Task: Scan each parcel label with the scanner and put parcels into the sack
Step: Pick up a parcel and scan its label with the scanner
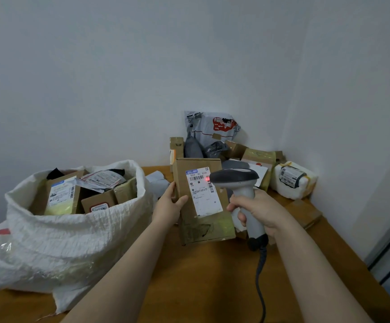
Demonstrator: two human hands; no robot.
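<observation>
While the left hand (169,206) grips the brown cardboard parcel (203,201), the right hand (256,212) clasps the grey handheld scanner (238,183), its red light on the white label (202,191). Scanning looks underway. Next, probably, the white woven sack (49,238).

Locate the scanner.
Head view, right of centre: the right hand grips the scanner, aimed at the label on the cardboard box held by the left hand.

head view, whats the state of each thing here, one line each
cardboard box, upright, label facing camera
scanner, red light lit on the label
sack, open, parcels inside
left hand, grips the box edge
right hand, grips the scanner handle
white parcel, lying on the table
</observation>
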